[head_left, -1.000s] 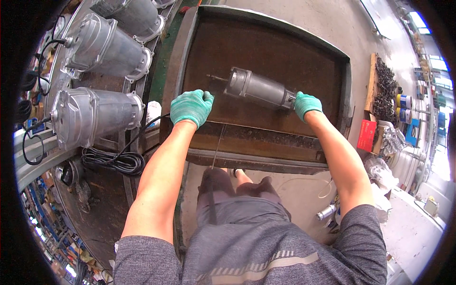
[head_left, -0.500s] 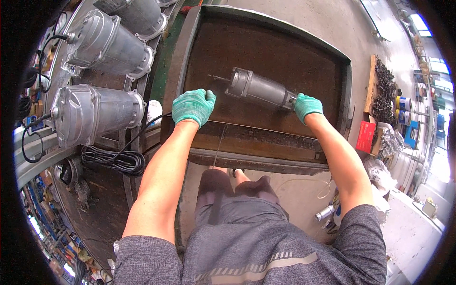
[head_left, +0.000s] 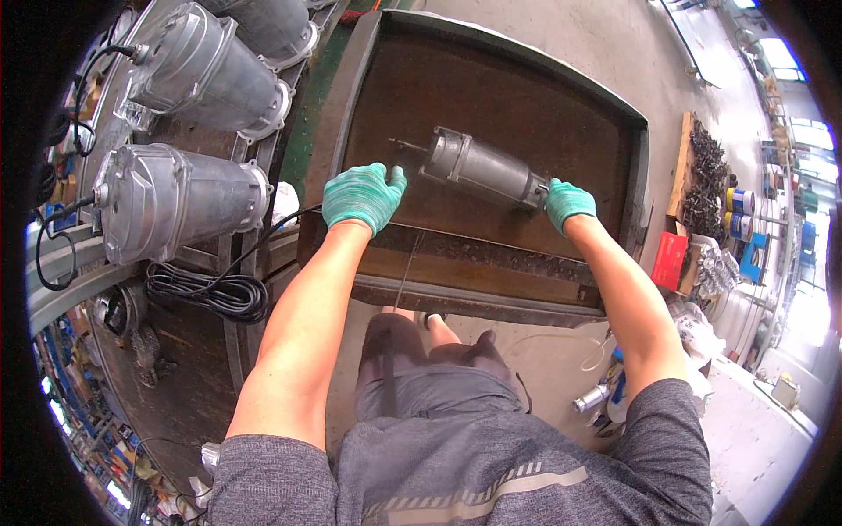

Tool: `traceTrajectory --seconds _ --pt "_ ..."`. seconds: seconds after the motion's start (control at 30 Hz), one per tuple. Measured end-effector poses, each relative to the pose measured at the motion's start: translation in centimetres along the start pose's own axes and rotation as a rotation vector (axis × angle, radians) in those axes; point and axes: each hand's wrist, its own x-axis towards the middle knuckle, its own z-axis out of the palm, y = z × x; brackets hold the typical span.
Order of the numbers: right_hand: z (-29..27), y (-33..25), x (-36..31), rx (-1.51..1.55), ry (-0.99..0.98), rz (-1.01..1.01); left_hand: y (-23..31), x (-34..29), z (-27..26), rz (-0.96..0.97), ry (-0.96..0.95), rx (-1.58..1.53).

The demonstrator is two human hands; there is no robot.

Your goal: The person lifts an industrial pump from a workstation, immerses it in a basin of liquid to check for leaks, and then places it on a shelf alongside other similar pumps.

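A grey metal cylindrical motor or pump body (head_left: 493, 167) lies at a slant over the brown-floored metal tray (head_left: 491, 79). My right hand (head_left: 568, 203), in a green glove, is closed around the small fitting at its right end. A thin dark lead or rod sticks out from its far left end. My left hand (head_left: 362, 197), also green-gloved, is curled at the tray's left side, apart from the motor body. A black cable (head_left: 282, 221) runs from a coil into the left hand's outer side; the palm is hidden.
On the left rack stand several larger grey motor housings (head_left: 189, 206) with black cords. A coil of black cable (head_left: 215, 294) lies below them. Beyond the tray's right side are a wooden box of dark small parts (head_left: 709, 167), a red box (head_left: 669, 261) and metal fittings (head_left: 715, 267).
The view has shifted slightly. My left thumb stands a little farther from the fingers. The right hand keeps its grip on the motor body, which has hardly moved.
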Motion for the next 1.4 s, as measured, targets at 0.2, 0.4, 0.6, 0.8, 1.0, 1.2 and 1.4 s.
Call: traceTrajectory --seconds 0.2,0.4,0.6,0.8,1.0,1.2,1.4 --pt "-0.1 -0.2 0.1 -0.003 -0.001 0.009 -0.2 0.0 0.1 0.004 0.001 -0.005" --pt "0.1 -0.1 0.3 -0.016 -0.007 -0.008 0.0 -0.2 -0.3 0.005 -0.010 0.013" --pt "0.7 0.1 0.6 0.005 0.052 -0.003 0.0 -0.1 -0.2 0.001 -0.007 0.016" --pt "1.0 0.3 0.7 0.009 0.041 0.003 0.1 -0.2 -0.2 0.010 -0.015 0.018" --pt "1.0 -0.2 0.6 0.026 0.051 0.017 -0.1 -0.2 -0.2 0.006 -0.009 0.020" --pt "0.8 -0.2 0.9 0.056 0.029 0.087 0.0 -0.2 -0.7 0.013 0.001 -0.059" --pt "-3.0 1.2 0.4 0.128 0.173 -0.276 -0.1 -0.1 -1.0 -0.013 -0.039 -0.079"
